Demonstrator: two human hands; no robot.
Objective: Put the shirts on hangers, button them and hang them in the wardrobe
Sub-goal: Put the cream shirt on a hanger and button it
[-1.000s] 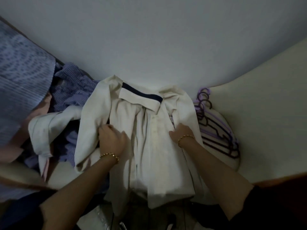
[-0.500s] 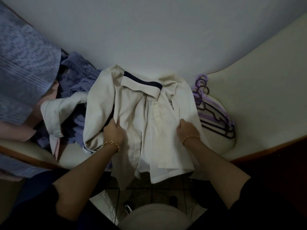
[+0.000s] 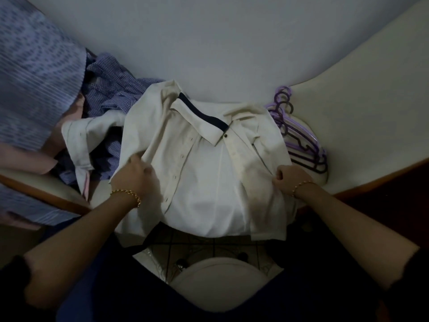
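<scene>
Cream shirt [image 3: 209,182] lies spread open, front up, across the edge of a pale cushioned seat [image 3: 352,108], with both hands on it.
Left hand [image 3: 137,173] has its fingers curled, gripping the front panel beside the buttonhole strip. Right hand [image 3: 290,180] is fisted around the opposite panel. The navy-banded collar lies at the far side. 1 stack of purple hangers [image 3: 304,145] lies just beside the shirt on the right. A blue checked shirt [image 3: 111,94] is heaped to the left.
</scene>
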